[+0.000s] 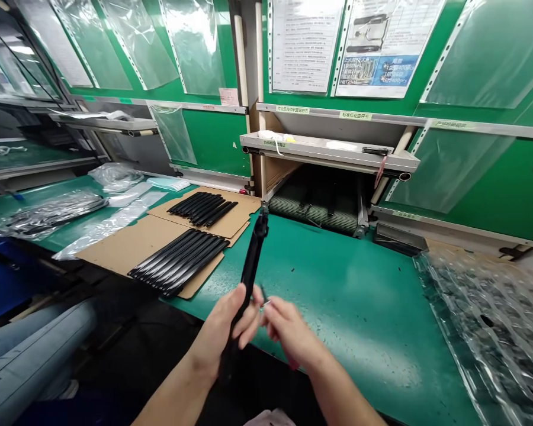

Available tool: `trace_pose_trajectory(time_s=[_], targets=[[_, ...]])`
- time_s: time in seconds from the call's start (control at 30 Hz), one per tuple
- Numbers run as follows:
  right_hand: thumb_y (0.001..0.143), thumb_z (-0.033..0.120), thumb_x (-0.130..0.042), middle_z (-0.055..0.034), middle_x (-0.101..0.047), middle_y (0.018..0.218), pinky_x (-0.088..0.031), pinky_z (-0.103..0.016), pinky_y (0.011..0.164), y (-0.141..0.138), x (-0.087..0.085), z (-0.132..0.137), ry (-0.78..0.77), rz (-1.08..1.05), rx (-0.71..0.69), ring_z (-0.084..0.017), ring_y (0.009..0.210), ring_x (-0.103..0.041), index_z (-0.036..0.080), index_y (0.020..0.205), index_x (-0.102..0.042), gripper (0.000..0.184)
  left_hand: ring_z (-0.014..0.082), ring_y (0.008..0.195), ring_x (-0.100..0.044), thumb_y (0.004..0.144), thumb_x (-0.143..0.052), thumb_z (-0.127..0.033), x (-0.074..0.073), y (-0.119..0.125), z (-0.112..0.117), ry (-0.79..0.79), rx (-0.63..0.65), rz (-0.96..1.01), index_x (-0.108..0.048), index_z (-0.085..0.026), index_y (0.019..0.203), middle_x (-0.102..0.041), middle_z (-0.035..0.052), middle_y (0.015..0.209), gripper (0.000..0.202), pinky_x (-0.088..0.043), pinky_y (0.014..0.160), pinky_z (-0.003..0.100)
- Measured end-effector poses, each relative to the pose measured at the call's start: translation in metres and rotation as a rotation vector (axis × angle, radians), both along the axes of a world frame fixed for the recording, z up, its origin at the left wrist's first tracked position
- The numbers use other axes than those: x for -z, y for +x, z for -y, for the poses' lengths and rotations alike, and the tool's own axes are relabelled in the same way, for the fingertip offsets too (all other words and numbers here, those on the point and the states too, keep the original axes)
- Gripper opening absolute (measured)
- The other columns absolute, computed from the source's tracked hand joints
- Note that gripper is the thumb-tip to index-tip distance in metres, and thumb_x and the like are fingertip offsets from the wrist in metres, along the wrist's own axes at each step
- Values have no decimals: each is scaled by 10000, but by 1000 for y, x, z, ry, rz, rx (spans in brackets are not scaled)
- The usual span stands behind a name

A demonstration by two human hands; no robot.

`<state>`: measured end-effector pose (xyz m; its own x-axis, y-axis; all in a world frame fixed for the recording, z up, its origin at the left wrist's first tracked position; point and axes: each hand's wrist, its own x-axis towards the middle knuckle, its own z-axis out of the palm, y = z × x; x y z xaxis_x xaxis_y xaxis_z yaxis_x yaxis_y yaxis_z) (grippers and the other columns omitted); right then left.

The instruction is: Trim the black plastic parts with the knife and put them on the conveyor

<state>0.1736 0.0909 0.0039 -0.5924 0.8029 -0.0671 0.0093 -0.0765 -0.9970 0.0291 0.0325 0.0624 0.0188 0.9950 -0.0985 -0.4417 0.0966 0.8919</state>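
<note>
My left hand (224, 322) is wrapped round a long, narrow black plastic part (251, 260), tilted with its far end up towards the conveyor. That far end carries a small, uneven fitting whose detail I cannot make out. Close beside it, my right hand (288, 331) is closed in a pinch on a small dark, thin piece (264, 294), too blurred to name. Several long, glossy black parts (180, 260) lie side by side on a cardboard sheet (111, 242) to the left. Behind them, several shorter black parts (202, 207) rest on another cardboard sheet (246, 207).
Clear plastic trays (493, 319) with pockets are stacked at the right. A conveyor belt (315, 204) runs under a shelf (328, 151) at the back, with a black tray (400, 238) beside it. Bagged parts (53, 213) lie far left. A person's denim-clad leg (39, 349) is at lower left.
</note>
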Motion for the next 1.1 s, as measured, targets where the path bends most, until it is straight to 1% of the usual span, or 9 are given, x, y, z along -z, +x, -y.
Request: trace_pose_trajectory(time_s=[0.1,0.2,0.3,0.4,0.5,0.6,0.9,1.0,1.1], targets=[[951,486,-478,18,-582,691,-387,-201,481,-7,4,30,-3,-14,-137,-93,517,-489,178,902,-610,338,57,360,-271,936,-504,-531,-12,7,-24,-22,-212,97,-596,-172,841,-325,-94,432,383,-265,397,178],[988,402,-450,16,-607,732,-403,-218,559,9,-1,43,134,93,-157,-107,591,-526,201,971,-640,277,42,339,-260,948,-501,-498,-13,-2,-37,-22,-348,80,-591,-160,826,-337,-97,436,370,-257,378,169],[1019,397,-400,21,-565,700,-355,-246,611,22,-11,45,412,248,9,-124,649,-514,204,836,-614,342,44,324,-285,926,-559,-472,-11,-8,-41,-20,-406,31,-590,-159,829,-366,-95,431,329,-258,355,169],[998,551,-410,17,-535,681,-313,-267,598,20,-17,44,665,310,164,-132,623,-496,199,773,-557,443,47,313,-298,887,-625,-453,-11,-4,-40,-15,-416,-6,-584,-167,836,-383,-98,420,294,-238,332,162],[926,707,-435,-7,-581,703,-297,-285,594,9,-19,41,890,369,240,-155,642,-535,195,788,-561,544,48,306,-299,839,-685,-431,-14,5,-37,-24,-415,-47,-572,-177,826,-388,-103,411,279,-230,318,157],[918,743,-391,-24,-594,686,-274,-306,586,3,-20,35,1029,446,269,-175,651,-548,198,758,-552,590,43,309,-297,793,-732,-433,-15,9,-35,-36,-414,-75,-567,-180,818,-391,-109,416,303,-237,317,150],[919,758,-359,-14,-537,592,-216,-326,562,10,-20,30,1234,527,309,-155,584,-499,206,620,-480,639,34,305,-282,774,-752,-424,-14,14,-35,-58,-388,-75,-553,-186,808,-374,-115,423,312,-235,317,138],[992,661,-287,-14,-541,595,-244,-316,566,13,-18,34,1161,418,289,-153,581,-496,204,643,-515,618,37,309,-291,796,-728,-455,-13,13,-36,-42,-392,-51,-565,-181,820,-407,-102,431,319,-237,314,138],[1057,480,-250,-40,-637,737,-348,-296,631,17,-18,37,973,261,275,-168,677,-559,193,838,-637,529,46,310,-302,846,-652,-519,-11,10,-35,-45,-406,-41,-579,-177,847,-445,-83,451,350,-235,306,145]])
